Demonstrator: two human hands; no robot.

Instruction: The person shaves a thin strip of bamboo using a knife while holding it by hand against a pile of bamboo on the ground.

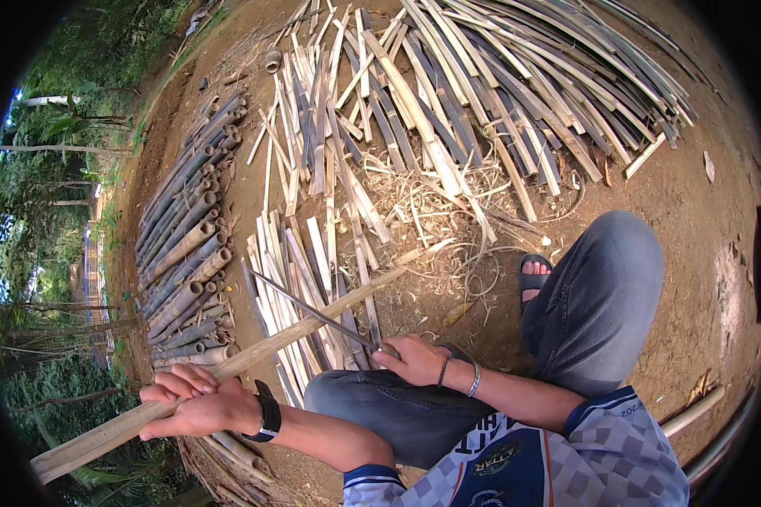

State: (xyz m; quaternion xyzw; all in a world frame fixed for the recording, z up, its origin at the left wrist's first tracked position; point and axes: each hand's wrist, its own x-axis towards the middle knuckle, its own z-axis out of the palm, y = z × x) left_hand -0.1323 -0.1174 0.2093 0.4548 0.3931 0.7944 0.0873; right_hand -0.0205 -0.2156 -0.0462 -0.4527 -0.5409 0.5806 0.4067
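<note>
My left hand (201,406), a dark watch at its wrist, is wrapped around a long split bamboo strip (271,342). The strip slants from the lower left up toward the middle, its far end over the ground near the shavings. In my right hand (418,362) is the handle of a long, thin-bladed knife (340,328). Its dark blade points up and left and crosses the strip; whether the edge touches it I cannot tell. My bent left knee lies just below the knife hand.
Curly bamboo shavings (435,203) cover the ground ahead. Split strips (516,76) lie in a wide fan beyond them, and more strips (271,296) lie beneath the blade. Whole bamboo poles (182,220) are stacked at the left, before trees. My sandalled foot (533,279) is at the right.
</note>
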